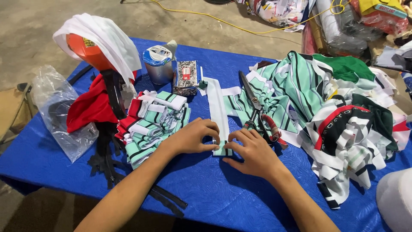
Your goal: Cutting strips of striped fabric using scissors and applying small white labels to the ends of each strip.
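Hands at the middle of the counter [240, 197], which is draped in blue cloth: left hand [191, 137] and right hand [253, 152] both press fingertips onto the near end of a white fabric strip [217, 107], pinching a small green-striped folded piece there. Strip's long axis runs away from the person, near end under the fingers, far end pointing toward a patterned box [185, 77] and a metal can [159, 64] with a taped lid; contents of both hidden. Just right of the strip, long black scissors [257, 107] with red-wrapped handles lie roughly parallel to it, blades pointing away. Left of the hands, a stack of folded green-striped pieces [154, 124], nearly touching the left wrist. Right side crowded by a loose heap of striped green, white and black fabric [339, 111]. Open blue surface only in front of the hands, toward the near edge. At the left edge, a clear plastic bag [60, 111] holding something dark, and black straps [107, 159] trailing over the edge
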